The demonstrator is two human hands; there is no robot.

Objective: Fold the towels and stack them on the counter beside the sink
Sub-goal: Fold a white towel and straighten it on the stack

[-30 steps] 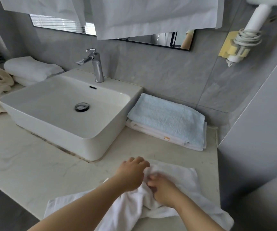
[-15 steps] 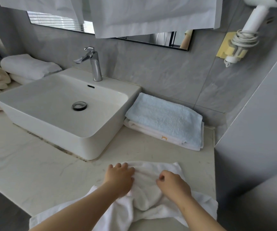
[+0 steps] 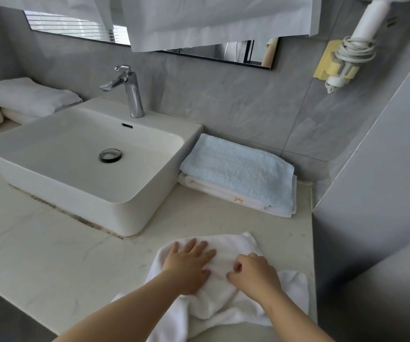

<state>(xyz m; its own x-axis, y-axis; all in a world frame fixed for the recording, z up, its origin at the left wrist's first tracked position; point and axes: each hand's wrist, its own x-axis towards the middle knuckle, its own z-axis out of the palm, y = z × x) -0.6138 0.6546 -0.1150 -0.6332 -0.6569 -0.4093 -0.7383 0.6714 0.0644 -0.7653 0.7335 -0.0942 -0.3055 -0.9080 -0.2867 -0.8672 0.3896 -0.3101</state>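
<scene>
**First:** Where is the towel being worked on, and how does it look?

**Second:** A white towel (image 3: 241,243) lies on the pale, marble-veined counter (image 3: 51,255), at about five o'clock from the sink (image 3: 63,193) and close to the counter's front edge. It is terry cloth and rumpled. The far part lies fairly flat with a rounded corner. The middle is bunched into soft folds, and the near end runs out of sight at the bottom of the view.

**First:** And the hands?

**Second:** Both are on it. The left hand (image 3: 189,264) lies flat, fingers straight and slightly spread, with the palm pressing the far-left part of the cloth. The right hand (image 3: 253,270) is just beside it at three o'clock. Its fingers are curled under, with the tips and thumb against the towel. Whether they pinch a fold, I cannot tell.

**First:** Are any folded towels around?

**Second:** Yes. At three o'clock from the sink, just beside its wall, a folded light blue towel (image 3: 238,169) sits on a folded white one (image 3: 223,191) with a small orange mark on its edge. That pair lies against the grey wall. At ten o'clock, more folded white towels (image 3: 29,95) are stacked at the counter's far left.

**First:** Anything else nearby?

**Second:** A chrome faucet (image 3: 131,92) stands at the sink's twelve o'clock, and a white hair dryer (image 3: 356,45) hangs on the wall at two o'clock.
</scene>
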